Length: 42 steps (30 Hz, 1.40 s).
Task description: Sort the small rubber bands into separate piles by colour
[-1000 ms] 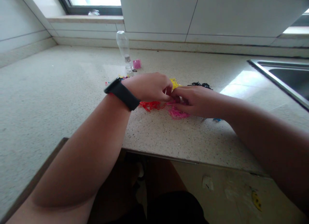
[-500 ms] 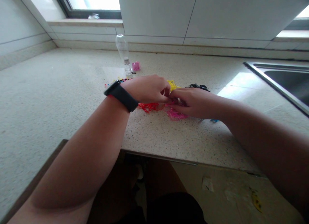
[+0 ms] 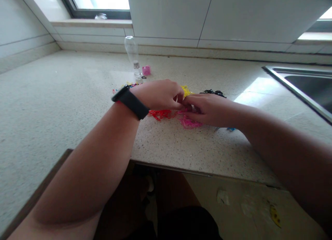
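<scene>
Over piles of small coloured rubber bands, my two hands meet at the fingertips. My left hand (image 3: 163, 94), with a dark watch (image 3: 129, 100) on its wrist, pinches its thumb and finger together; what lies between them is too small to tell. Against it, my right hand (image 3: 211, 108) is closed, with a strand of pink rubber bands (image 3: 191, 122) at its fingertips and the pink pile just below. Red rubber bands (image 3: 162, 115) lie under my left hand. Yellow rubber bands (image 3: 186, 90) show behind the fingers, and black rubber bands (image 3: 214, 92) behind my right hand.
A clear bottle (image 3: 132, 55) stands behind my left hand, beside a pink object (image 3: 146, 70). Mixed small bands (image 3: 133, 84) lie beyond the watch, and blue bands (image 3: 230, 129) below my right wrist. A metal sink (image 3: 298, 81) is set into the speckled counter (image 3: 168, 143).
Both hands stay almost in place, fingertips together over the pink rubber bands. The view has shifted very slightly; the piles and bottle look the same.
</scene>
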Each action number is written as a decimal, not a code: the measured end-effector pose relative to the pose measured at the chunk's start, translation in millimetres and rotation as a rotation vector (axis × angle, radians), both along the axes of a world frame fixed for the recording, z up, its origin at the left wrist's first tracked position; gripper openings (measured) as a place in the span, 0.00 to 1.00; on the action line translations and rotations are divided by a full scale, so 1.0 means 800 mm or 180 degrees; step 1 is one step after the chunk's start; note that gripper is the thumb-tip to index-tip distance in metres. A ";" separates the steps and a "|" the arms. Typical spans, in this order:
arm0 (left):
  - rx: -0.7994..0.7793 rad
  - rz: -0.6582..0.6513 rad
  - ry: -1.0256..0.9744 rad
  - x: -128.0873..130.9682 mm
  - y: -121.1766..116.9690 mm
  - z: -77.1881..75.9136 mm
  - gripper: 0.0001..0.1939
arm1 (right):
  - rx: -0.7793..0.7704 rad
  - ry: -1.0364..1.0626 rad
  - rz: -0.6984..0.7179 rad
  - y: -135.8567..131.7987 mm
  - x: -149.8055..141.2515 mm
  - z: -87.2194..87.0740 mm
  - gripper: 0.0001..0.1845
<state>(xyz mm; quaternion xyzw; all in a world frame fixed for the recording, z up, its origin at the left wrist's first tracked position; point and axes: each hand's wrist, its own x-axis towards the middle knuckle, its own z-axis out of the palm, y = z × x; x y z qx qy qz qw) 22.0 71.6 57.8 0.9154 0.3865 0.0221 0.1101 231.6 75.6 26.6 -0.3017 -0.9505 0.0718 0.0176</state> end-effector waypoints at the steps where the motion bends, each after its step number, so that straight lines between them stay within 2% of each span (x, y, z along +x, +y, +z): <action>1: 0.0001 0.0013 0.0009 0.000 0.000 0.000 0.16 | 0.0007 -0.0001 -0.0003 0.000 0.000 0.000 0.10; 14: 0.0002 0.0063 0.0182 0.002 -0.009 0.005 0.17 | 0.0008 0.0018 -0.0027 -0.002 0.000 0.001 0.12; 28: 0.0275 -0.0028 0.0216 0.002 -0.009 0.004 0.16 | 0.0091 0.0075 -0.0183 -0.004 0.002 0.001 0.12; 37: 0.0276 0.0042 0.0306 0.004 -0.010 0.001 0.17 | -0.0159 0.0094 -0.0189 0.001 -0.001 0.000 0.12; 42: 0.0246 0.0036 0.0190 0.003 -0.006 0.001 0.15 | -0.0073 0.0021 -0.0232 -0.003 -0.002 0.003 0.11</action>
